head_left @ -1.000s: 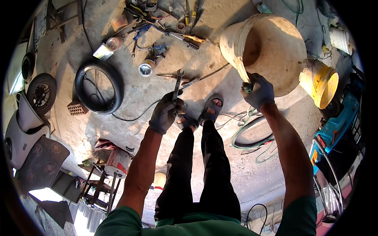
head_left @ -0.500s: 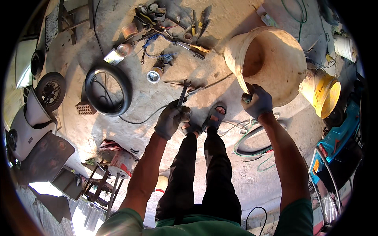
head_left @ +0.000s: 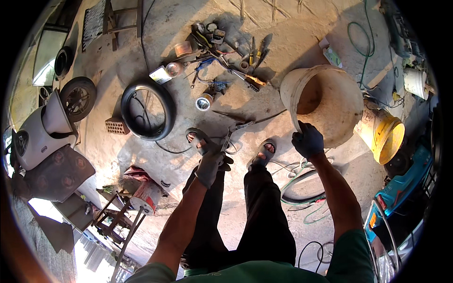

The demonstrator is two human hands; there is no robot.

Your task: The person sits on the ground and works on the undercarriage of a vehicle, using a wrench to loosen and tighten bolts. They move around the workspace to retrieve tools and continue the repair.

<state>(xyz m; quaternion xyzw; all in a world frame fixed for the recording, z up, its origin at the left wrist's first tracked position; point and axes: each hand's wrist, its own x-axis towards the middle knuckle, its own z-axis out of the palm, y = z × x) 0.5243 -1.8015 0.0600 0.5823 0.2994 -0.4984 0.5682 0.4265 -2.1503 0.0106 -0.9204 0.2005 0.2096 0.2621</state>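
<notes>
Wrench of narrow silver metal [head_left: 226,141] is poking out of your left grip [head_left: 211,167] toward twelve o'clock, with the fingers wrapping round its shank just below the middle of your view. Your right grip [head_left: 309,140], at three o'clock, is holding the near rim of a large cream plastic bucket [head_left: 344,104], which is gaping at two o'clock; whether that fist is hiding anything else, you cannot tell.

By the look of it, you are already having both holds made: the wrench is up in hand and the rim is caught. Nothing seems to be turning under the wrench, and the other tools are lying loose and unsorted.

Stains and dull scuffs are marking the bucket's round wall, and a scratched yellow plastic bucket [head_left: 373,132] is leaning at three o'clock. Slim yellow-handled screwdrivers [head_left: 260,49] are lying toward twelve, and a round, shiny-topped tin [head_left: 204,102] is catching light at eleven. At ten, a thick black rubber tyre [head_left: 168,113] is forming a smooth ring, near a hole-pierced reddish brick [head_left: 116,126] at nine. Gritty, uneven concrete floor [head_left: 273,42] is supporting them.
</notes>
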